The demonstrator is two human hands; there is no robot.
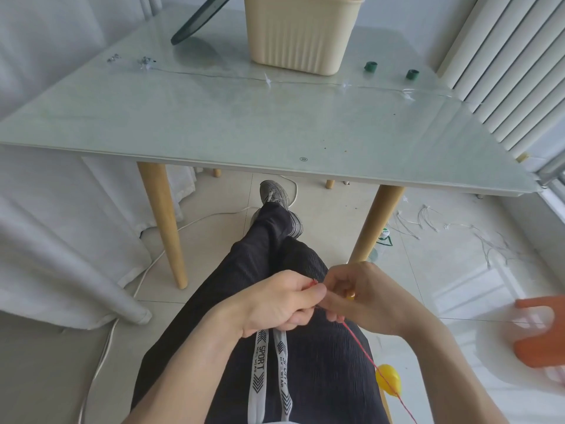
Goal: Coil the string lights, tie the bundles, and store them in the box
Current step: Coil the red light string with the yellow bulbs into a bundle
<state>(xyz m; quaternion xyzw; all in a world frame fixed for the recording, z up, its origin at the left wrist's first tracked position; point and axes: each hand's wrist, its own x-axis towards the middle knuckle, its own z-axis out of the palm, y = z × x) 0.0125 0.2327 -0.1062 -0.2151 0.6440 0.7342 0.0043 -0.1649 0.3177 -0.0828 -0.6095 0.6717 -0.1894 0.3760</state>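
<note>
Pinching a red string (360,341) over the lap: left hand (281,304) gripping its frayed end, right hand (363,298) curled round it just beside, at five o'clock. Trailing down past a yellow bulb (388,379). Up on the table (214,123) at twelve o'clock: a beige box (302,35), with a thin wire of lights (269,82) stretched in front.

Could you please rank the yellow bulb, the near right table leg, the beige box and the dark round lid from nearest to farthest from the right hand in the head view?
From the right hand:
1. Yellow bulb, just below it, on the red string.
2. Near right table leg, just beyond it.
3. Beige box, far side of the table.
4. Dark round lid, far left, leaning.
</note>
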